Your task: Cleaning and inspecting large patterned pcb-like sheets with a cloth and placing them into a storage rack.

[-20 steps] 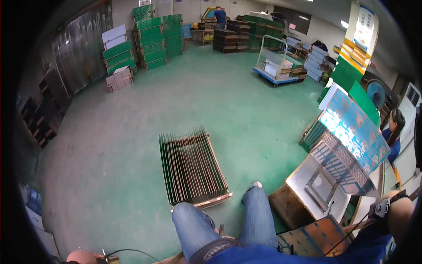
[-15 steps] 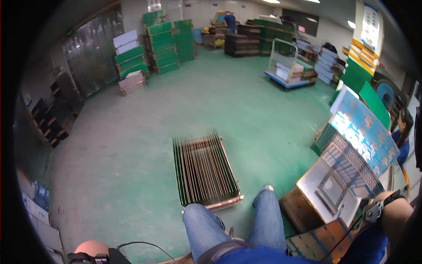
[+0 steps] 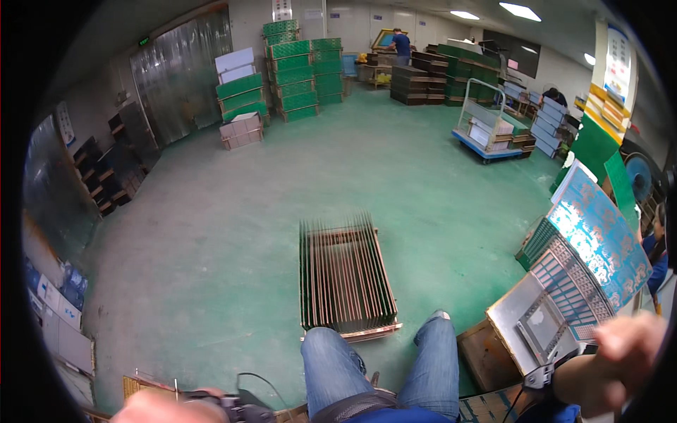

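My right hand (image 3: 624, 359) is raised at the lower right, smeared by motion, beside the light metal-topped stand (image 3: 502, 310) and the leaning panels. Its wrist wears a strapped device with a cable. Low at the left, my left hand (image 3: 169, 407) is blurred and partly cut off by the lower edge. It also has a dark device on its wrist, and nothing shows in it. In front of my knees stands a rack (image 3: 349, 282) of thin upright panels on the floor. Patterned blue panels (image 3: 596, 240) lean in a stack behind the stand at the right.
A blue-based cart (image 3: 486, 151) carries boxes at the back right. Green stacked panels (image 3: 293, 77) and a plastic strip curtain (image 3: 187, 77) line the far left. One person (image 3: 400, 46) stands at the far wall; another person (image 3: 654, 247) is partly visible at the right edge.
The view has swung left and up a little, so the scene sits further right. Both hands have come further into view, my right one now showing beyond its wrist.
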`<state>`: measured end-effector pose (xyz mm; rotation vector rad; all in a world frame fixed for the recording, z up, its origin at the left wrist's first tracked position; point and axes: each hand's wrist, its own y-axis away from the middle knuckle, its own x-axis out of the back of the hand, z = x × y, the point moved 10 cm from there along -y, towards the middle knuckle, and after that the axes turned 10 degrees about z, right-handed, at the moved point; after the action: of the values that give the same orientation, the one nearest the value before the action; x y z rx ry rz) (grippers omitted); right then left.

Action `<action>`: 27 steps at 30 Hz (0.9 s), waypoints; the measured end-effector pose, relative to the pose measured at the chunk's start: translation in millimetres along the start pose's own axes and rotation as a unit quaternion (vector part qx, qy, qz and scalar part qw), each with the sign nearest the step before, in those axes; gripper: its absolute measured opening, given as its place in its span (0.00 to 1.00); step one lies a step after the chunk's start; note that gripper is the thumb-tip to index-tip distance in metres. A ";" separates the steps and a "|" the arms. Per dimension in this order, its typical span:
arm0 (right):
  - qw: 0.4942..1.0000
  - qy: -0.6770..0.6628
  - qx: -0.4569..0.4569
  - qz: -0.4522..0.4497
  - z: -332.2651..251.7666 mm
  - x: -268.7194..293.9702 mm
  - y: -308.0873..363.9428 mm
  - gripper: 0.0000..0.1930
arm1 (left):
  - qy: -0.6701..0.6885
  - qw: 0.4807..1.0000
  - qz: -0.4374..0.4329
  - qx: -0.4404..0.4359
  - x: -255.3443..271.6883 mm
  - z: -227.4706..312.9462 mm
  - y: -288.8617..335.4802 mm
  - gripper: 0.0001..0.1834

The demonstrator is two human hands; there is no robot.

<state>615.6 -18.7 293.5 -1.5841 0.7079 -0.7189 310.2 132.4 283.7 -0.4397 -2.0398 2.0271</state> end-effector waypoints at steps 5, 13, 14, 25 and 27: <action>0.900 0.095 -0.349 -0.245 130.8 -91.2 103.0 0.17 | -0.121 0.780 -0.225 0.571 -33.7 -142.8 212.0 0.18; 0.745 0.061 -0.606 -0.273 158.1 -20.4 332.1 0.16 | -0.077 0.285 0.024 0.955 64.5 72.9 476.5 0.17; 0.747 0.060 -0.609 -0.260 160.0 -17.5 350.0 0.16 | -0.082 0.291 0.041 0.952 58.5 69.5 477.6 0.17; 0.725 -0.004 -0.580 -0.371 169.6 -88.3 380.5 0.15 | -0.158 0.489 0.032 0.857 53.3 38.9 465.4 0.20; 0.728 -0.037 -0.567 -0.383 162.3 -101.2 385.9 0.15 | -0.101 0.449 0.009 0.888 40.1 40.5 466.8 0.21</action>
<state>660.0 114.8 -113.6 -3.1391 0.3738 -0.8294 280.7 108.2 -185.0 0.2913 0.8568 2.7790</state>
